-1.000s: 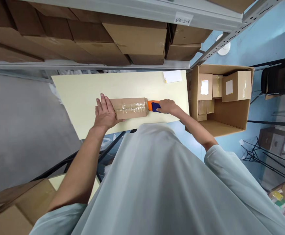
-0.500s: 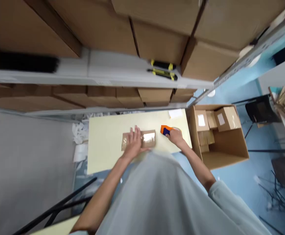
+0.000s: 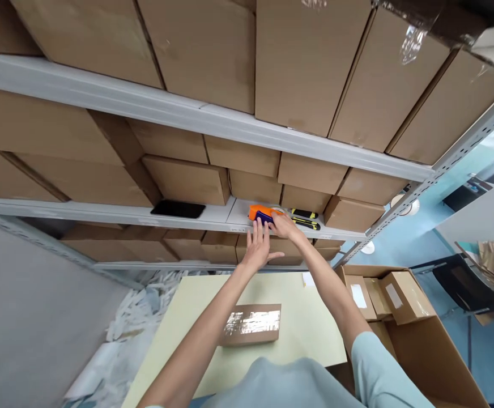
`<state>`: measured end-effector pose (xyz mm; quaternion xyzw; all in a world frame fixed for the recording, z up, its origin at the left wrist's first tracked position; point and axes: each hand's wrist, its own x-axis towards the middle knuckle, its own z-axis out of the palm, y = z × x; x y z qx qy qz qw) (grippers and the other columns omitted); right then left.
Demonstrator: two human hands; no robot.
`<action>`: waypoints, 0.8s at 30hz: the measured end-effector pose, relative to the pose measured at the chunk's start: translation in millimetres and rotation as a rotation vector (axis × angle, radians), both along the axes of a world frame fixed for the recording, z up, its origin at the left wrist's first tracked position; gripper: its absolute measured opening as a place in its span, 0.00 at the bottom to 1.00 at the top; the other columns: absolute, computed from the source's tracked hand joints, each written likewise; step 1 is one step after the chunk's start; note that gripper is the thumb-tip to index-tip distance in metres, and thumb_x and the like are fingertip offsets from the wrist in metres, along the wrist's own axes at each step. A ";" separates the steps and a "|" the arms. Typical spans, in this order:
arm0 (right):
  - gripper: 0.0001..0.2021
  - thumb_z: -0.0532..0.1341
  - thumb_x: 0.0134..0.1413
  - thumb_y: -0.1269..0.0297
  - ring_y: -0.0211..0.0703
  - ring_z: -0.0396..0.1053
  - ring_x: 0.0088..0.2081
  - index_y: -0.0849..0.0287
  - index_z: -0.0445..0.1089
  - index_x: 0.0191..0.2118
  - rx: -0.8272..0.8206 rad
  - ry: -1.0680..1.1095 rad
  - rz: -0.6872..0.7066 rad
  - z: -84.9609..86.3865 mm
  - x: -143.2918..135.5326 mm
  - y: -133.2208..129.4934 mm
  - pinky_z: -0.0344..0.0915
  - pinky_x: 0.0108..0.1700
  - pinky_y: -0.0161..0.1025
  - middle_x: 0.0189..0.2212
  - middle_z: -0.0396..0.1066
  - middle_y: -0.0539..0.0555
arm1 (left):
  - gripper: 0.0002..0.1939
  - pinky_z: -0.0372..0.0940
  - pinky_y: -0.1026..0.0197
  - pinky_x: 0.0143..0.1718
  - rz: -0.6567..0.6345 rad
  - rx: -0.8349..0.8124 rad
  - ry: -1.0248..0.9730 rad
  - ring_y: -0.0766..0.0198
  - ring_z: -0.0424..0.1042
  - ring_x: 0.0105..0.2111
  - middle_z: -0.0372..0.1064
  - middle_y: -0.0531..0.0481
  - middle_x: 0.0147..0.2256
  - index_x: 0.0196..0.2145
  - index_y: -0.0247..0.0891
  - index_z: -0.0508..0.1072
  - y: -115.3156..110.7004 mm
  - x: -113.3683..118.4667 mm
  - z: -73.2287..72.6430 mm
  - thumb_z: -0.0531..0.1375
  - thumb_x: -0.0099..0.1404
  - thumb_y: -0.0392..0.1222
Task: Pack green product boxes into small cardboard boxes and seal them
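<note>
My right hand [image 3: 284, 224] is closed on an orange and dark blue tape dispenser [image 3: 261, 213], which is at the middle shelf [image 3: 217, 213] of the rack. Just below it my left hand [image 3: 258, 248] has its fingers spread, the fingertips close to the dispenser's lower edge; whether they touch it I cannot tell. To the right of the dispenser lie two black and yellow utility knives [image 3: 305, 219]. On the pale yellow table [image 3: 306, 328] sits a small cardboard box [image 3: 251, 324] with shiny clear tape across its top, apart from both hands.
Cardboard boxes [image 3: 315, 68] fill the rack's shelves. A black phone-like slab [image 3: 179, 208] lies on the middle shelf. At the right stands a large open carton [image 3: 438, 351] holding several small boxes. Crumpled white wrapping [image 3: 132, 317] lies left of the table.
My right hand has carried the tape dispenser from the table up to the shelf. My left hand has let go of the small box and moved up beside it. The view has tilted upward.
</note>
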<state>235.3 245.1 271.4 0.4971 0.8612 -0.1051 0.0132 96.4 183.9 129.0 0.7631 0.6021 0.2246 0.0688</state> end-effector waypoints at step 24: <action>0.55 0.49 0.81 0.33 0.62 0.37 0.87 0.80 0.28 0.85 -0.482 0.224 -0.620 -252.6 56.4 -259.5 0.48 0.84 0.58 0.85 0.33 0.81 | 0.56 0.53 0.40 0.81 0.476 -0.650 -0.428 0.36 0.55 0.81 0.52 0.20 0.80 0.82 0.20 0.50 -249.1 -50.1 -166.8 0.56 0.76 0.69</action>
